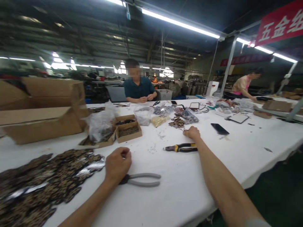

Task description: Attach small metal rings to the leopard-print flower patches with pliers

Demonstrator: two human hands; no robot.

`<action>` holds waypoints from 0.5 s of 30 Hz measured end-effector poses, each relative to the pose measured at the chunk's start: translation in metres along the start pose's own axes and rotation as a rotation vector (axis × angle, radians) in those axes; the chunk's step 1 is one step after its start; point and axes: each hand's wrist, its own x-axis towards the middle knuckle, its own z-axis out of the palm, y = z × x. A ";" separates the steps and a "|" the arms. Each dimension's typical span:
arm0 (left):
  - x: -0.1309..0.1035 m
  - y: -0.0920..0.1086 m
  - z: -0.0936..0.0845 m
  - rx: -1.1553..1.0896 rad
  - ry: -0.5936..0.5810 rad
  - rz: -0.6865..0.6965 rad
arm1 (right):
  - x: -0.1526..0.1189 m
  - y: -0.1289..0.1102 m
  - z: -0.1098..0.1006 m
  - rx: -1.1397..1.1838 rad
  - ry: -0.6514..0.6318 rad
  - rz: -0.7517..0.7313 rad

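My left hand is curled with thumb and fingertips together, just above the white-covered table; what it may pinch is too small to make out. Grey-handled pliers lie beside its wrist, their jaws partly hidden by the hand. My right hand reaches forward, its fingers bent down at the near edge of a pile of small brown pieces; anything between the fingertips is hidden. Under the right forearm lie pliers with black and yellow handles. Tiny clear bits are scattered between the hands.
Many dark patterned pieces spread across the left. Behind them stand an open carton and a small box of brass-coloured parts. Plastic bags and a black phone lie farther back. One person sits opposite; another works at right.
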 end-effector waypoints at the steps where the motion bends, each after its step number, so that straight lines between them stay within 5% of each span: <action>1: -0.002 0.001 -0.001 0.000 -0.007 -0.014 | 0.002 0.001 0.000 -0.001 -0.012 0.022; 15: -0.023 0.007 -0.003 -0.023 -0.060 -0.102 | 0.010 0.022 0.012 0.039 -0.039 -0.072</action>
